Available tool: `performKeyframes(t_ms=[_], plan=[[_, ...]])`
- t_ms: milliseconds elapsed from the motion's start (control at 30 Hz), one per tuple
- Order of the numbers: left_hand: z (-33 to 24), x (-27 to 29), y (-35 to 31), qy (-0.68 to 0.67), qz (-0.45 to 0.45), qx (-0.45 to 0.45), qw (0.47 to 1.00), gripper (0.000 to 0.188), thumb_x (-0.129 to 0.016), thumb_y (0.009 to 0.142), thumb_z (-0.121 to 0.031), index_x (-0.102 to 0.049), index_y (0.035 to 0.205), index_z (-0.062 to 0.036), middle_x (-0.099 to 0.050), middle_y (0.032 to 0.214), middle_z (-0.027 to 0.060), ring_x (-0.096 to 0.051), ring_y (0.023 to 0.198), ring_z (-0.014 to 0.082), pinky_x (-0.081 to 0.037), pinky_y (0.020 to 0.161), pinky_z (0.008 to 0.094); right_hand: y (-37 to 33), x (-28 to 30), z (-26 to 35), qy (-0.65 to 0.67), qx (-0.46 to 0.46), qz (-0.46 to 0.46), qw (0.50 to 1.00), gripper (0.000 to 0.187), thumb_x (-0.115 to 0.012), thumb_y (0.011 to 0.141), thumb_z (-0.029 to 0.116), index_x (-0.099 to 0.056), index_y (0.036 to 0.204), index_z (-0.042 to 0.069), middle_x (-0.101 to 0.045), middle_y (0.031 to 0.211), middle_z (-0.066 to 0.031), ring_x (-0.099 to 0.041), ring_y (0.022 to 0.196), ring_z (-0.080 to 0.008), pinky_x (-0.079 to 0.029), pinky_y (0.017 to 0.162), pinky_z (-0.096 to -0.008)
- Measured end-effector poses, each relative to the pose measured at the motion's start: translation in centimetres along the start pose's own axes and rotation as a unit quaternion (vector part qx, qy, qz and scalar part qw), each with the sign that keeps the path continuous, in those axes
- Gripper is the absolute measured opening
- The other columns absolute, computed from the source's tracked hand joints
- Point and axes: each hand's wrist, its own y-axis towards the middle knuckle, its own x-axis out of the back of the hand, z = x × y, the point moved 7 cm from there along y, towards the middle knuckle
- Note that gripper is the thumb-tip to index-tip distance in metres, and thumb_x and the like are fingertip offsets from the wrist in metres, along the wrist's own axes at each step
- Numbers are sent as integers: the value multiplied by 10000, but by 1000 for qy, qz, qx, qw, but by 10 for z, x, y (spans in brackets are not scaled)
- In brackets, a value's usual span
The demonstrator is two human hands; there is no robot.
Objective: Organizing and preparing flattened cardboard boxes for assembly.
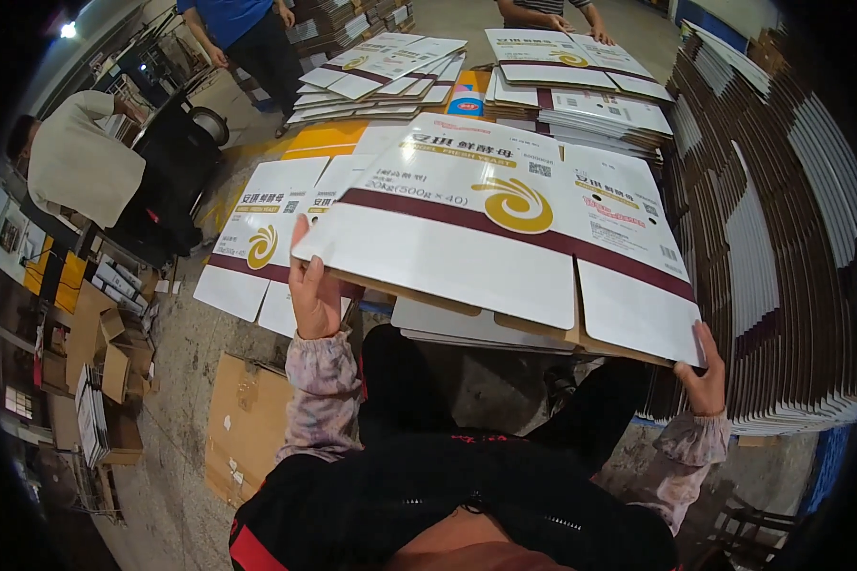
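A flat, folded cardboard carton (pixel 428 228), white with a maroon stripe and a gold swirl, is held tilted in front of me. My left hand (pixel 314 290) grips its near left corner, thumb on the printed face. My right hand (pixel 703 373) grips the near right corner. Brown inner board shows under the near flaps. Beneath it lie more flat cartons (pixel 476 328), mostly hidden. Another flat carton (pixel 248 243) of the same print lies to the left of the held one.
Tall stacks of flat cartons (pixel 771 228) stand on the right. Two piles (pixel 381 71) (pixel 581 67) lie across the table, with a person's hands (pixel 581 29) on the far right one. Other people (pixel 86 157) work at the left. A brown cardboard sheet (pixel 248 419) lies on the floor.
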Motion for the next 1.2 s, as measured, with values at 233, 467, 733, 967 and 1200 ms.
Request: performKeyframes(t_ms=[233, 467, 733, 967, 1200], plan=[[-48, -65, 6, 233, 89, -183, 951, 848, -672, 693, -60, -161, 1369, -40, -197, 1418, 79, -308, 1246, 229, -238, 1040, 341, 8, 26, 6, -74, 36, -163, 983, 575, -501, 846, 421, -450, 1223, -11, -535, 1148, -209, -522, 1061, -285, -393, 890, -362], [-61, -84, 0, 249, 122, -177, 944, 898, -632, 662, -7, -98, 1383, -64, -127, 1437, 105, -231, 1289, 231, -271, 1017, 350, 17, 63, -18, -81, 43, -269, 959, 564, -434, 866, 493, -543, 1103, -7, -606, 1008, -175, -590, 941, -263, -446, 793, -336], [-45, -124, -30, 266, 214, -119, 933, 967, -577, 617, 54, -2, 1387, -51, 6, 1459, 71, -84, 1339, 243, -169, 1060, 387, 30, 71, 63, 43, 58, -317, 946, 500, -334, 947, 344, -562, 1002, -98, -627, 956, -144, -584, 841, -201, -432, 749, -290], [-26, -147, -45, 187, 260, -107, 941, 1079, -698, 643, -290, 43, 1381, -20, -16, 1454, 111, -116, 1330, 242, -151, 1061, 385, 38, 65, 93, 147, 81, -309, 936, 564, -330, 935, 421, -592, 975, -76, -618, 936, -117, -560, 844, -152, -420, 770, -267], [-45, -102, -29, 98, 221, -120, 963, 677, -423, 863, -326, -142, 1356, 44, -99, 1441, 152, -151, 1323, 269, -152, 1069, 404, 20, 69, 44, 263, 75, -347, 897, 566, -330, 931, 431, -567, 1041, -71, -603, 1008, -129, -560, 922, -187, -394, 855, -297]])
